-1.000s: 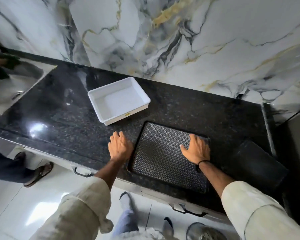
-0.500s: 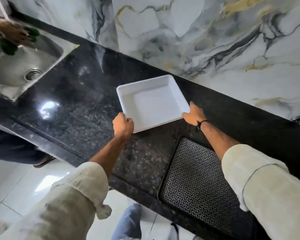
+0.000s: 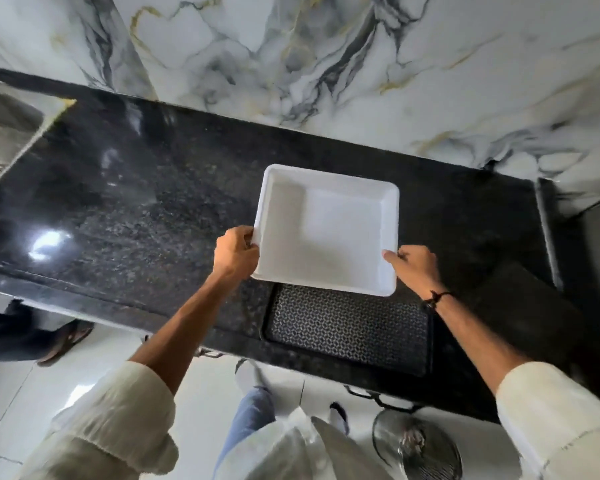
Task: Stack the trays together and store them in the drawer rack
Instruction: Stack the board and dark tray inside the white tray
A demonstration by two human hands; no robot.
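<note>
While my left hand [image 3: 237,252] and right hand [image 3: 414,266] grip the white tray [image 3: 329,230], fingers pinching its near corners, it overlaps the patterned tray's [image 3: 349,329] far edge on the tabletop [image 3: 146,209].

I see marble wall [image 3: 326,57] at 12, black granite counter [image 3: 136,209] w/ light glare at 9, steel sink [image 3: 0,140] far left, glossy white floor [image 3: 21,403] at 7.
</note>
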